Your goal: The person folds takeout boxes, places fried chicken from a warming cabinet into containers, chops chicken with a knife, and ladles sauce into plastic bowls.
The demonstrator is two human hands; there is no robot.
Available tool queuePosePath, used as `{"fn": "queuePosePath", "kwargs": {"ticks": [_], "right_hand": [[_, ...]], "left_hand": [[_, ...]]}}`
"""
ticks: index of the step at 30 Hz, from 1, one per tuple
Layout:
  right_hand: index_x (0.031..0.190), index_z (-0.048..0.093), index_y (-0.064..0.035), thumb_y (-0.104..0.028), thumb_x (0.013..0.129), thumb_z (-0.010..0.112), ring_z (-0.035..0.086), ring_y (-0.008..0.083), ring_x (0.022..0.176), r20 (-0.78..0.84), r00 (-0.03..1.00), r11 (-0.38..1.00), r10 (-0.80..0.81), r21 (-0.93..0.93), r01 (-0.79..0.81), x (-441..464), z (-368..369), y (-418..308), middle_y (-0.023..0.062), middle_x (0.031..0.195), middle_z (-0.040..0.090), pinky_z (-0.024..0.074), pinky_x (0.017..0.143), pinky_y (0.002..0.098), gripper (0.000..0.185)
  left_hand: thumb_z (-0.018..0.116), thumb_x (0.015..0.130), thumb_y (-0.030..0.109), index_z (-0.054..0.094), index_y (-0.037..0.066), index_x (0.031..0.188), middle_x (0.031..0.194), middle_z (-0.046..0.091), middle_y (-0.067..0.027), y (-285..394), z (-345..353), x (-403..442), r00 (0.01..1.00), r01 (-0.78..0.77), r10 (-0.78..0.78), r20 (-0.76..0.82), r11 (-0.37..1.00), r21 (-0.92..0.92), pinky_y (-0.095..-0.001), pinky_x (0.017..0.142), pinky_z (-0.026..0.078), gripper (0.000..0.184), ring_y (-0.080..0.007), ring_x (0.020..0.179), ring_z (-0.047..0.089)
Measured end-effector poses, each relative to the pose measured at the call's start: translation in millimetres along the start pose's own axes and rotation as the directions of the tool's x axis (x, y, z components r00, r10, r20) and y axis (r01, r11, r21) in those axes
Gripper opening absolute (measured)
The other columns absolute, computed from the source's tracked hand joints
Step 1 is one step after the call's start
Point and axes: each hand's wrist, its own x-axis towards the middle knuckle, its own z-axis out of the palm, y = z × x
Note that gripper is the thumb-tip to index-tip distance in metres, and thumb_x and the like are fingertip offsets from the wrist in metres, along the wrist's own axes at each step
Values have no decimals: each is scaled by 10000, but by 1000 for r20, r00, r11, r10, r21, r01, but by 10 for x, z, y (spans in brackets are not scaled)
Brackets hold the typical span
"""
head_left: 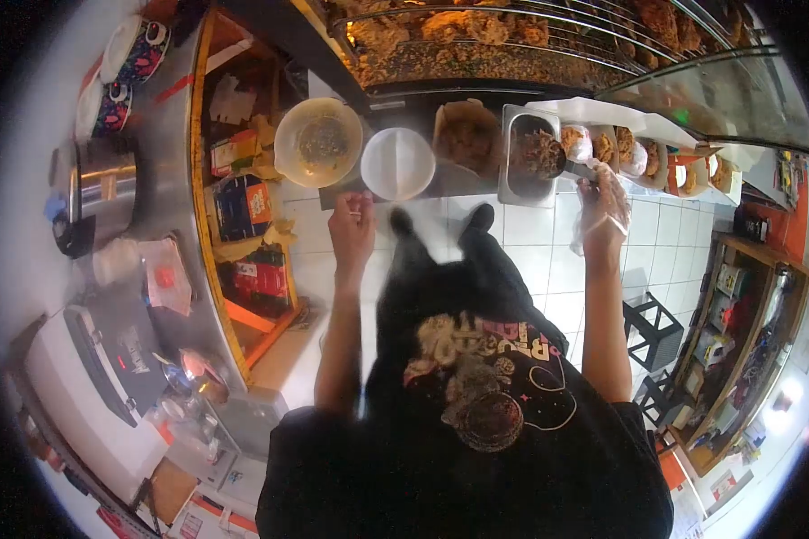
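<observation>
My left hand (352,225) is closed, with its fingers curled, at the counter edge just below a white bowl (398,164). Whether anything is inside its fingers is hidden. Clear plastic covers my right hand (605,208), which grips a grey metal utensil (577,171) whose exact kind I cannot make out. The utensil reaches to the right side of a metal pan (523,191), where shredded brown food (539,154) lies. Left of the pan stands a brown cardboard box (466,135) with food inside. A translucent tub (318,144) with crumbly remains sits left of the white bowl.
Several filled boxes (677,175) line the counter to the right. Behind it, a lit display case (476,45) holds fried food on racks. A wooden shelf (243,216) stands at left, beside a steel worktop (166,211). Dark stools (652,328) stand on the tiled floor.
</observation>
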Motion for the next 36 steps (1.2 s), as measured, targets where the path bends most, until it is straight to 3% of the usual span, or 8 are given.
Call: {"fn": "queuePosePath", "kwargs": {"ticks": [2,4,6,10,20,26,30,36], "right_hand": [[1101,606,58,-89,942,630,669,222,886,304,877,156,371,911,-382,-17,94,-59,141,1016,653,582,784,286,218],[1112,614,27,-88,938,633,658,226,914,548,789,-421,277,807,-413,35,10,-314,169,1093,638,584,768,297,210],[1104,620,9,-95,946,622,655,225,901,406,882,23,240,906,-423,55,-39,-625,162,1096,642,581,772,317,190],[1091,629,12,-113,959,611,657,202,790,604,752,-420,262,774,-475,-16,164,-1180,142,1067,664,576,761,331,182],[1082,663,-1,-143,995,563,674,153,730,407,838,176,363,854,-490,-212,331,-1869,96,926,689,553,668,266,195],[1154,616,-2,8,892,594,664,311,884,-274,899,785,-342,442,434,-389,628,-1983,176,1013,656,542,723,374,263],[1220,595,-6,69,861,557,629,403,977,117,962,770,-248,626,123,-506,467,-2102,220,1113,623,532,791,440,369],[1302,520,-3,40,800,562,628,390,1001,44,944,760,-328,606,236,-550,501,-2039,217,1184,566,555,786,447,505]], "left_hand": [[620,960,309,599,-22,1022,731,696,-120,-77,38,58,984,159,-142,105,973,-169,-325,605,529,338,-212,617,686],[625,951,313,605,-20,1048,723,705,-124,-149,108,131,979,162,-145,145,981,-111,-337,622,537,348,-218,630,699],[631,942,316,611,-19,1073,715,713,-128,-169,168,186,970,165,-152,187,985,-53,-349,639,546,360,-225,643,712],[657,887,225,614,-19,1109,681,703,-130,-87,194,209,979,57,-44,201,997,-61,-368,648,550,333,-257,653,711],[576,907,-8,258,-70,1440,749,701,-173,95,142,150,954,114,-38,297,964,-242,-294,612,573,625,-203,669,712],[568,919,-15,109,-30,1485,834,690,-190,83,158,101,942,121,0,336,934,-337,-296,626,576,729,-196,691,701],[553,942,10,107,-8,1489,873,686,-196,-26,196,92,941,96,39,335,921,-376,-299,621,577,706,-207,723,709],[489,995,104,34,53,1533,878,700,-202,59,130,64,925,105,50,376,919,-379,-306,640,591,706,-217,712,718]]}}
